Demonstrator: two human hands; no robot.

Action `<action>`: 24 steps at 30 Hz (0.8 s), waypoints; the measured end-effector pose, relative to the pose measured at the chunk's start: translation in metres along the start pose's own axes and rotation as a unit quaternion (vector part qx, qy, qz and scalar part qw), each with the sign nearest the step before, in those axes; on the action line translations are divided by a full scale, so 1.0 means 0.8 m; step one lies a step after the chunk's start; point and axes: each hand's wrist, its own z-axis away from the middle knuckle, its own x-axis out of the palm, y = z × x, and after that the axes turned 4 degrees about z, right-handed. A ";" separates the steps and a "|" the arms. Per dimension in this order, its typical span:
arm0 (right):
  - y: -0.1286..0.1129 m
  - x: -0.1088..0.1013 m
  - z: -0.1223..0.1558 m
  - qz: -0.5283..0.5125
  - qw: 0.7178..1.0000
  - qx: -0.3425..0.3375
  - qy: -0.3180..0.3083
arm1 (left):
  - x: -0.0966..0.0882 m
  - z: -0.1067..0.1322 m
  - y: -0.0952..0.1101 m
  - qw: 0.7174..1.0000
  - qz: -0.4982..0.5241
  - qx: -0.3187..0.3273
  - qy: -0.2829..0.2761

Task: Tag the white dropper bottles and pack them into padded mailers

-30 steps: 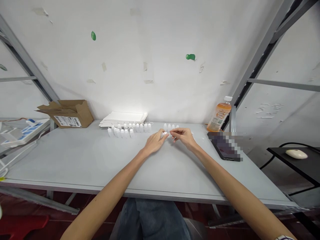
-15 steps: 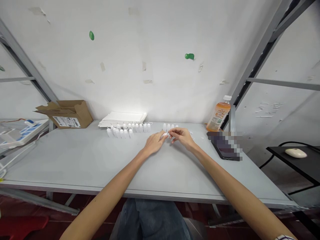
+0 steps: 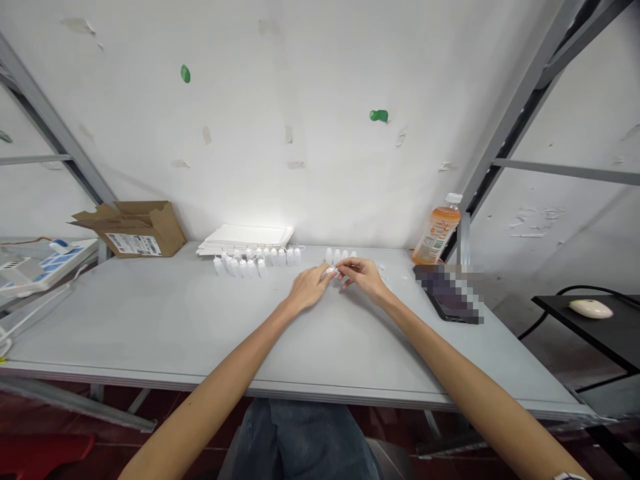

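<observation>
Near the back of the table my left hand [image 3: 309,287] is closed on a small white bottle-shaped piece [image 3: 329,271]. My right hand [image 3: 364,277] meets it from the right, thumb and fingertips pinched at the end of that piece. What the right fingertips grip is too small to make out. Just behind the hands stands a short row of similar white pieces [image 3: 337,255], partly hidden by the right hand. To the left, several more white bottle-shaped pieces [image 3: 243,268] stand upright in rows, some with thin white loops at the top.
White sheets [image 3: 245,235] lie stacked behind the left rows. An open cardboard box [image 3: 145,227] sits at the back left, beside a power strip [image 3: 45,270]. On the right are an orange drink bottle [image 3: 437,230] and a phone [image 3: 450,293]. White bits [image 3: 383,270] lie near my right hand.
Both hands stay at nearly the same place, still together at the small white piece. The view has shifted very slightly; nothing else has visibly moved.
</observation>
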 end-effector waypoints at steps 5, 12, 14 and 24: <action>-0.002 0.001 0.001 0.010 1.000 -0.001 -0.001 | 0.001 0.000 -0.001 1.000 0.000 -0.001 0.003; -0.004 0.000 0.001 0.018 1.000 -0.001 0.011 | 0.000 0.001 0.001 1.000 0.001 -0.001 0.000; -0.005 0.001 0.002 0.021 1.000 -0.002 0.010 | 0.000 0.000 0.001 1.000 0.002 -0.001 -0.001; -0.003 0.000 0.002 0.033 0.999 -0.002 0.008 | 0.000 0.000 0.002 1.000 -0.016 -0.005 -0.002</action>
